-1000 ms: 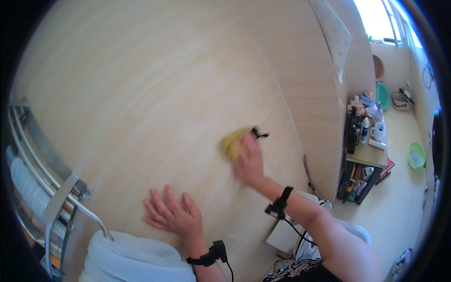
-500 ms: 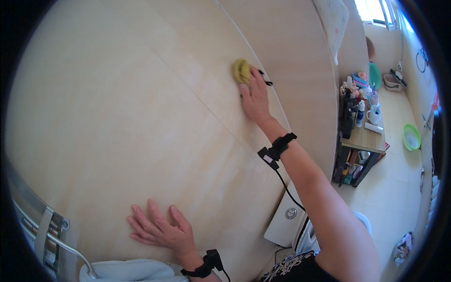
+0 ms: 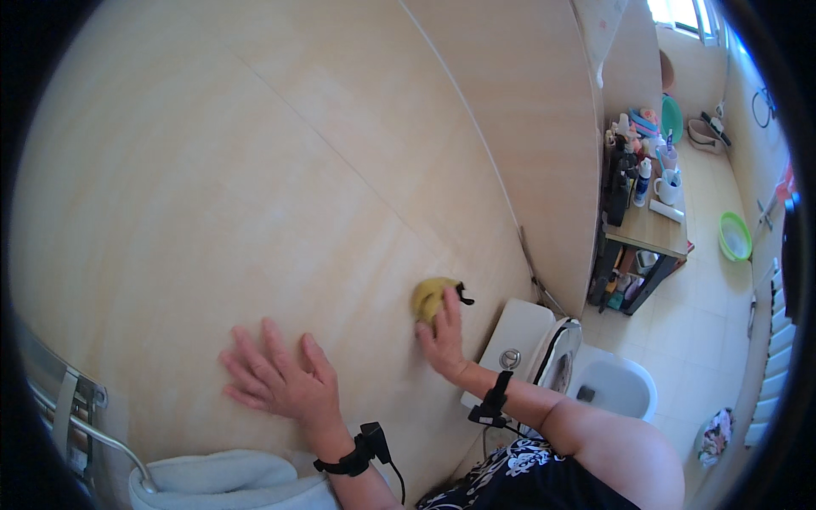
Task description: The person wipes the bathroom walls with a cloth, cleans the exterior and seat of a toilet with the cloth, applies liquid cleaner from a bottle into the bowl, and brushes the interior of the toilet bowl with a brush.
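Note:
My right hand [image 3: 443, 342] presses a bunched yellow cloth [image 3: 431, 297] flat against the beige tiled wall [image 3: 255, 187], just above the toilet tank. A short black strap end sticks out beside the cloth. Lower on the left, my left hand [image 3: 285, 378] rests on the same wall with its fingers spread and nothing in it. Black bands with small boxes and cables circle both wrists.
Below my right hand are the white toilet tank [image 3: 520, 327] and the toilet bowl [image 3: 614, 387]. A light towel [image 3: 229, 484] hangs on a metal rail [image 3: 110, 444] at lower left. Toiletries crowd a small wooden table [image 3: 650, 228]; a green basin [image 3: 734, 238] lies on the floor.
My right hand has slid the yellow cloth far down the wall, from near the corner line to just above the tank. My left hand stays spread on the wall, slightly higher in view.

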Demonstrator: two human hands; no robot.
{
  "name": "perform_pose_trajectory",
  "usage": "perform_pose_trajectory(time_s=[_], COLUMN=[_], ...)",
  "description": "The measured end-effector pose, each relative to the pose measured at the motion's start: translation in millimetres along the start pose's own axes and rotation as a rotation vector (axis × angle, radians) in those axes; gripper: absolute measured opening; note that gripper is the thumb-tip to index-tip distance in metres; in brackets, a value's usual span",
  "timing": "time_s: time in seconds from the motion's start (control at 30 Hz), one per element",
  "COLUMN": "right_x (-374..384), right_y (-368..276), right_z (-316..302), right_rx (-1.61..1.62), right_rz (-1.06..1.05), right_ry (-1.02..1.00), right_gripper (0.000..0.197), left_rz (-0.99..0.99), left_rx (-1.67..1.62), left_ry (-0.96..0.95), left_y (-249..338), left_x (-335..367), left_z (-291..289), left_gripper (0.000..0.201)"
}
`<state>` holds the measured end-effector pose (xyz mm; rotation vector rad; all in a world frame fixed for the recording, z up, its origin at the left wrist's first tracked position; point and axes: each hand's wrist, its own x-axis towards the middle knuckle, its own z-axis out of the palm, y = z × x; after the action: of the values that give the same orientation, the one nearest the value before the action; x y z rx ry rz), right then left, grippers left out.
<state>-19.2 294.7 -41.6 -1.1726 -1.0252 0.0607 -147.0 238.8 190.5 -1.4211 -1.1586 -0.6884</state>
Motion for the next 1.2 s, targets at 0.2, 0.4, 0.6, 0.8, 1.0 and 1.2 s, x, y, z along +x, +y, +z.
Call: perform_pose_trajectory(time_s=[0.2, 0.4, 0.6, 0.8, 1.0, 1.2], right_x=[147, 190, 9, 137, 126, 4], right_y=[44, 139, 86, 207, 226, 140], right_z=[-14, -47, 4, -29, -32, 20], right_rx=[-0.085, 0.115, -0.043, 0.026, 0.007, -0.076], right_rz=[-0.036, 0.596, 0.467, 0.694, 0.706, 0.764], right_ry=[0.283, 0.139, 0.114, 0.263, 0.264, 0.294], right_gripper=[0.051, 0.049, 0.059, 0.052, 0.047, 0.061], left_rz=[0.275, 0.268, 0.243, 0.256, 0.255, 0.278], left_rx=[-0.147, -0.212, -0.184, -0.156, -0.157, -0.106], left_ry=[-0.124, -0.114, -0.088, -0.062, -0.074, -0.101], left_y=[38, 41, 38, 54, 55, 49], left_x=[-43, -55, -57, -53, -57, -60], left_z=[13, 18, 19, 20, 22, 21], left_gripper=[0.042, 0.033, 0.025, 0.021, 0.020, 0.022])
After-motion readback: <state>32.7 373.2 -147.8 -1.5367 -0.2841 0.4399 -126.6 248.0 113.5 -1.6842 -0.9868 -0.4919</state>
